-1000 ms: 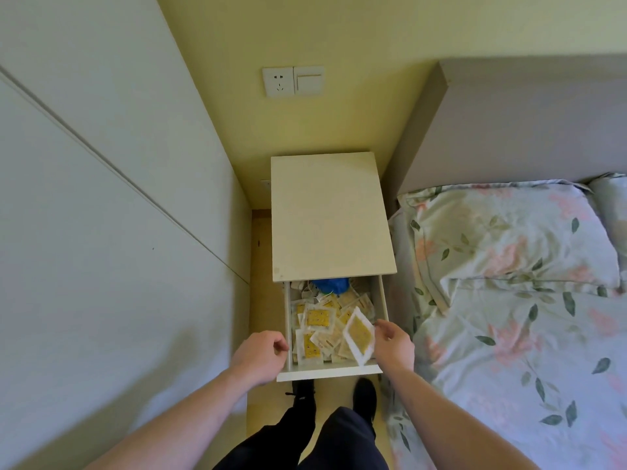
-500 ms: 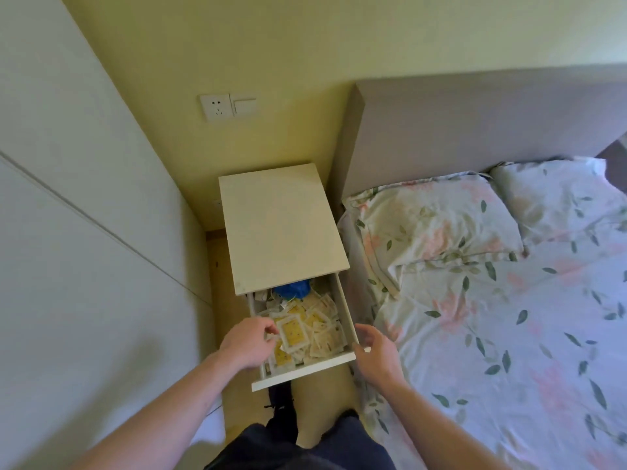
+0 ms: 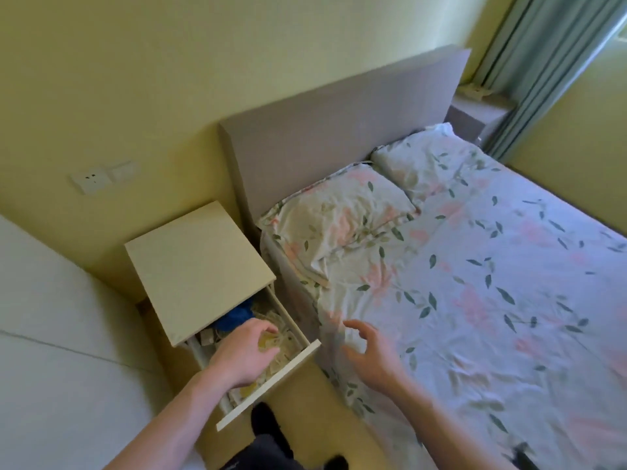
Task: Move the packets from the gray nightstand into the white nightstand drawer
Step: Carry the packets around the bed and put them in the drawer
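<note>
The white nightstand (image 3: 200,266) stands left of the bed with its drawer (image 3: 271,383) pulled out. Several white-and-yellow packets (image 3: 286,337) lie piled inside it. My left hand (image 3: 242,354) reaches down into the drawer, and its curled fingers hold a yellow packet (image 3: 267,342) against the pile. Apart from it, my right hand (image 3: 368,351) hovers over the near edge of the bed, fingers spread and holding nothing. The gray nightstand (image 3: 475,118) shows partly at the far side of the bed, beside the curtain; I see no packets on it from here.
A blue object (image 3: 234,317) lies at the back of the drawer. The bed (image 3: 492,300), with floral sheets and two pillows, fills the right side. A gray headboard (image 3: 339,130) stands behind it. A white wardrobe (image 3: 51,334) closes in the left.
My view has swung right toward the bed. The packet passed from my right hand to my left, which went deeper into the drawer. My right hand left the drawer and opened over the bed.
</note>
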